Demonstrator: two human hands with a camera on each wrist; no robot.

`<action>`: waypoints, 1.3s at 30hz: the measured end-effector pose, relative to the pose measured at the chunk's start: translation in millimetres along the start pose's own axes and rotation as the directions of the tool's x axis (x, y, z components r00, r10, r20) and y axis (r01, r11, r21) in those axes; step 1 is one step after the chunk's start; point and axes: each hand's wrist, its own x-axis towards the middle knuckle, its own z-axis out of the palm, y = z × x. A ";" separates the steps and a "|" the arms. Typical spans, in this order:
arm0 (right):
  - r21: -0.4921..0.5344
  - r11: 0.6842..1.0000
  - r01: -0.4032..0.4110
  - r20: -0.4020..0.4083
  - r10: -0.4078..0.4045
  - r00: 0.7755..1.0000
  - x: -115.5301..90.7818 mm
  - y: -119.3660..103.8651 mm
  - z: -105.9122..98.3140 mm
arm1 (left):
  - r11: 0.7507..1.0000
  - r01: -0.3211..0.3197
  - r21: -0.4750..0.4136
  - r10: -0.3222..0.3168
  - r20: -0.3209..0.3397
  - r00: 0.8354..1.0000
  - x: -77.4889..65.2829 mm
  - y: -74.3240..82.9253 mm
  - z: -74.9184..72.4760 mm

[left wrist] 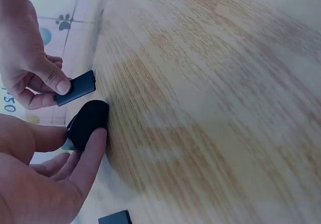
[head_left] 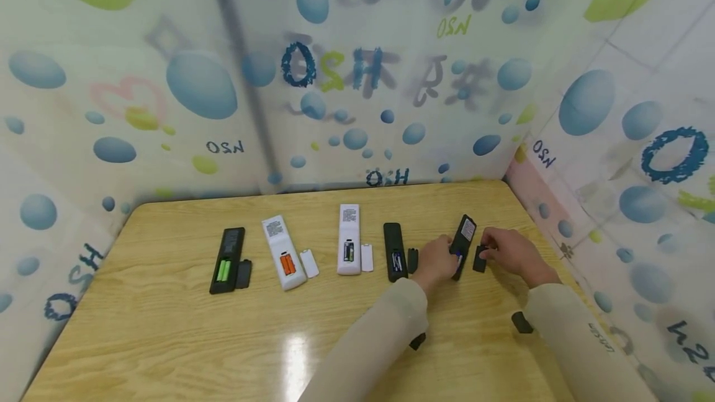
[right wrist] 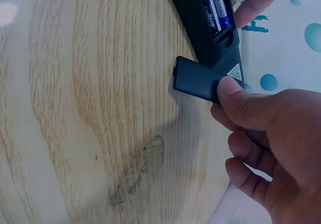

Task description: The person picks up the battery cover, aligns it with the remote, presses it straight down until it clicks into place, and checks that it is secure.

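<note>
My left hand [head_left: 437, 263] grips a black remote control [head_left: 467, 230] at the right of the table, its back facing up. Blue batteries [right wrist: 213, 8] lie in the remote's uncovered compartment, as the right wrist view shows. Just to the right, my right hand [head_left: 511, 252] pinches a black battery cover [right wrist: 196, 78] between thumb and fingers. In the right wrist view that cover overlaps the remote's label end. The left wrist view has my left thumb and fingers around one end of the remote [left wrist: 89, 123], with the cover [left wrist: 76, 87] close above.
Leftward stand a black remote [head_left: 393, 234], two white remotes [head_left: 349, 219] [head_left: 276, 237] and another black remote [head_left: 231, 242], all with batteries showing and covers beside them. Small black pieces [head_left: 522, 322] [head_left: 417, 341] lie nearer me by the sleeves. Patterned curtain-like walls [head_left: 357, 160] border the wooden table [head_left: 167, 340].
</note>
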 end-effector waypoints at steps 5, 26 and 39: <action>0.005 1.000 0.008 -0.014 -0.008 1.000 0.3 -1.4 1.3 | 0.993 0.052 -0.103 -0.052 0.002 0.999 -2.6 -1.1 -6.7; -0.003 0.997 0.072 -0.070 -0.072 0.995 14.0 -39.9 -7.2 | 0.777 0.084 -0.624 0.027 0.165 0.986 2.1 -28.8 -73.5; -0.003 0.986 0.164 -0.091 -0.164 0.982 27.8 -91.6 -5.1 | 0.701 0.090 -0.707 0.110 0.232 0.967 -19.7 -86.5 -141.9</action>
